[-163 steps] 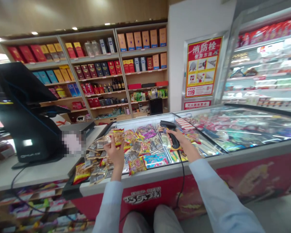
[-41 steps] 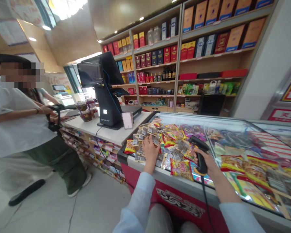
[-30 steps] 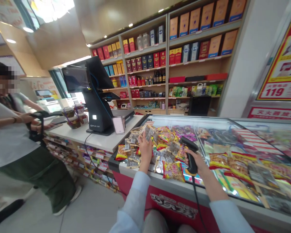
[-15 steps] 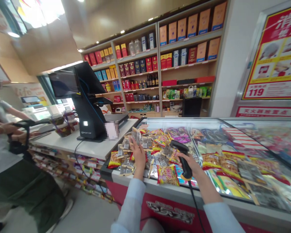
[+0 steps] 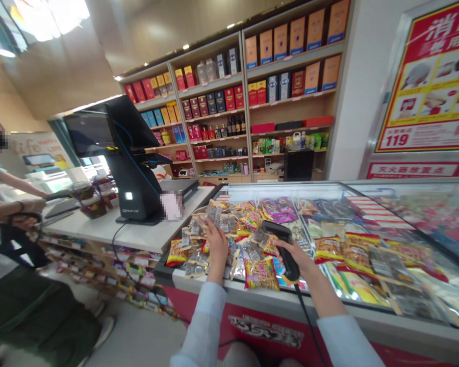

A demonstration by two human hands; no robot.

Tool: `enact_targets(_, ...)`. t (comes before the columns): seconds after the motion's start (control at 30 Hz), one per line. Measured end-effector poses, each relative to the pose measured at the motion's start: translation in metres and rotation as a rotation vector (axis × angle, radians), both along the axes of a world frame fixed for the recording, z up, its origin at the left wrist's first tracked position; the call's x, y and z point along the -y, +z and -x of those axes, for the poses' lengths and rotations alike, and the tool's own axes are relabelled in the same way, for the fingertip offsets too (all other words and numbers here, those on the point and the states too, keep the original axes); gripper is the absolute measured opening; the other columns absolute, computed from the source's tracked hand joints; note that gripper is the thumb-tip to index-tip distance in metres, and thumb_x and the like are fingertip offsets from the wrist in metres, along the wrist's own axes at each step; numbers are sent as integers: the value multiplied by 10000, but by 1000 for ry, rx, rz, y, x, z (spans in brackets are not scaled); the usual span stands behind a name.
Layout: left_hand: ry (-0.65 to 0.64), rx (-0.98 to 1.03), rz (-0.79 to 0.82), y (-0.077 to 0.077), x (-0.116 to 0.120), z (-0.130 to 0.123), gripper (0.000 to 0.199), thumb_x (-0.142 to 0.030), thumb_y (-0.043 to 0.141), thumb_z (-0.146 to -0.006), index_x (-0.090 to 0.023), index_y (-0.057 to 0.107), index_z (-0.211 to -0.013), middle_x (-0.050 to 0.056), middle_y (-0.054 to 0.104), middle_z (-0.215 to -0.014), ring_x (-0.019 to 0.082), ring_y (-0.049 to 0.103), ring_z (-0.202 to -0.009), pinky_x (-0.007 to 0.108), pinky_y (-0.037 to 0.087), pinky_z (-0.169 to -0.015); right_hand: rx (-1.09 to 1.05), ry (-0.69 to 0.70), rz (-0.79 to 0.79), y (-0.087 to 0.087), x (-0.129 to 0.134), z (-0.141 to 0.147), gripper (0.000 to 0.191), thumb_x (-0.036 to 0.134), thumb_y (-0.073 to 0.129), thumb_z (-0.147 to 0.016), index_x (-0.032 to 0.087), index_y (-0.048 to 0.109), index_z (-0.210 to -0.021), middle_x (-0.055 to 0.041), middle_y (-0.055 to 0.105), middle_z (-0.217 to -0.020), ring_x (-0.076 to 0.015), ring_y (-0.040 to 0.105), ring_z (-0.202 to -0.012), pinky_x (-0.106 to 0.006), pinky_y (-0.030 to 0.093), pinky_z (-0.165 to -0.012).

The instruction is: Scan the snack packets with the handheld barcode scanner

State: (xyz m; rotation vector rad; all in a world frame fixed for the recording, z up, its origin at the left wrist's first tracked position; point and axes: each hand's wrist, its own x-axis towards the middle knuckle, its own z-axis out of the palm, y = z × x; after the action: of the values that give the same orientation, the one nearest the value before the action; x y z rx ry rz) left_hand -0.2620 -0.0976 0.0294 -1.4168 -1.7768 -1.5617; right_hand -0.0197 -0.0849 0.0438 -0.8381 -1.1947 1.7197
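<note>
My right hand [image 5: 295, 257] is wrapped round the handle of a black barcode scanner [image 5: 285, 250], its head pointing left over the snack packets. A cable runs down from the grip. My left hand [image 5: 217, 247] lies over the pile with its fingers stretched out. At its fingertips a clear packet with brown edges [image 5: 213, 211] stands tilted up; whether the fingers press on it I cannot tell. Between the hands lie more clear packets [image 5: 248, 250] with dark contents. A red and yellow snack bag [image 5: 260, 273] rests at the front edge, and another yellow bag [image 5: 176, 253] at the left corner.
The packets lie on a glass-topped freezer [image 5: 306, 191] with more bags at its right. To the left, a counter [image 5: 137, 234] bears a black checkout terminal [image 5: 135, 168] and fruit tubs [image 5: 92, 199]. A person [image 5: 19, 214] stands at far left. Shelves of boxes [image 5: 214, 102] rise behind.
The view has shifted slightly, so most things appear a little further left. Both hands keep about the same places over the packets. The person at left has moved an arm and a dark bag.
</note>
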Motion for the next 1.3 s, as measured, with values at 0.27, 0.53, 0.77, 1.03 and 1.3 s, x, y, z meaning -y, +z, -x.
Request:
enact_targets(0.27,-20,73,4,-4,-3,9,537,-307,408,-932,-223,318,-1455,132,479,-1416,237,439,-1326,381,414,-1051,6,-13,-6,2,3,0,280,368,757,-646,167,568,-594,23,549,-498,-83,471,-397,-210,372,-382)
enact_targets(0.53,85,158,-21,-7,-4,16,254,-405,569,-836,-194,613,-970,64,665,-921,222,631,-926,362,491,-860,6,-21,15,3,3,0,275,358,762,-635,171,565,-595,27,547,-500,-78,469,-391,-203,376,-372)
enact_targets(0.77,92,202,50,-3,-4,17,439,-373,622,-785,-221,539,-1189,49,650,-980,208,630,-899,319,486,-781,1,-39,4,2,2,1,268,363,764,-618,171,577,-616,23,557,-486,-83,474,-375,-206,399,-371)
enact_targets(1.03,87,375,-108,-2,1,15,324,-506,613,-764,-190,585,-831,6,632,-750,172,611,-718,300,484,-724,9,-28,27,0,1,0,281,377,756,-621,166,570,-607,26,550,-483,-77,469,-376,-198,401,-373)
enact_targets(1.3,90,550,-266,14,5,11,361,-445,704,-693,-184,523,-863,76,665,-934,214,649,-891,354,500,-839,20,-27,24,-7,-3,0,287,389,757,-627,167,575,-635,26,554,-499,-83,483,-393,-204,404,-386)
